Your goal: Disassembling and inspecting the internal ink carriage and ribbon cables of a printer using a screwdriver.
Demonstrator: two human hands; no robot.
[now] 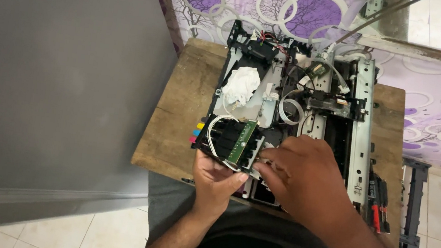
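Gripping from below, the left hand point(215, 178) clasps a black ink-cartridge carriage point(228, 140) at the near left corner of the wooden bench point(177, 107), thumb up its near side. A green circuit board point(244, 141) runs along the carriage's right face, with white tubes point(212, 134) looping over its left. Just right, the right hand point(304, 173) pinches at the carriage's near right edge with its fingertips. Farther back, a crumpled white cloth point(241, 84) lies in the opened printer chassis point(339, 116).

a green circuit board point(245, 139) is seen on the black carriage point(226, 136) — white cloth point(241, 84), brown table point(177, 113), purple-and-white ringed wall covering point(280, 5).
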